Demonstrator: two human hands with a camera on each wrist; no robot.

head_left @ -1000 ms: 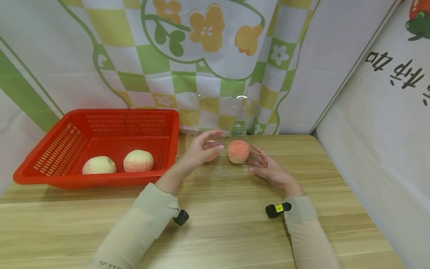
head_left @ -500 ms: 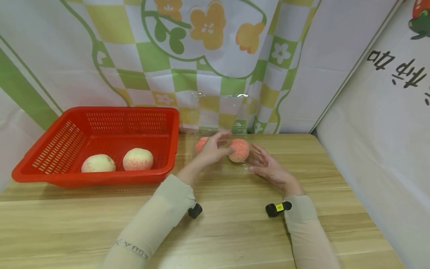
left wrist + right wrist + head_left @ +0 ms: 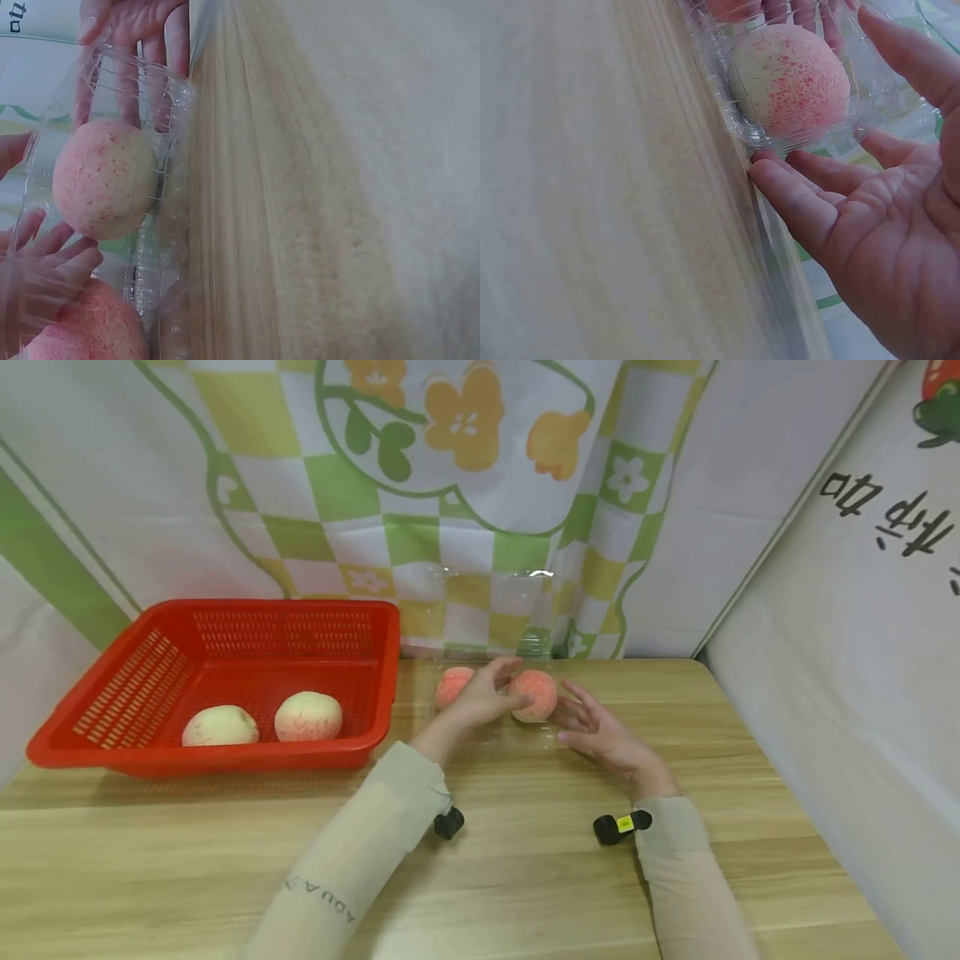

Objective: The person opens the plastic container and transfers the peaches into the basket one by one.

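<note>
Two pinkish peaches sit in a clear plastic clamshell box (image 3: pixel 180 105) whose lid stands raised against the curtain. My left hand (image 3: pixel 483 697) reaches over the box between them. Its thumb and fairly straight fingers lie around the near side of the right peach (image 3: pixel 540 688), touching it without a visible grip. Partly behind that hand is the left peach (image 3: pixel 453 685). At the box's right side, my right hand (image 3: pixel 606 745) has its fingers spread. In the right wrist view, its fingertips (image 3: pixel 772 176) rest by the box's outer wall, palm turned up.
A red plastic basket (image 3: pixel 247 758) stands to the left with two pale peaches (image 3: pixel 308 717) inside. A patterned curtain (image 3: pixel 517 502) hangs along the table's back edge. Wooden tabletop (image 3: pixel 540 893) extends in front of the box.
My left hand has moved right from the left peach to the right one, uncovering the left peach. My right hand has stayed beside the box.
</note>
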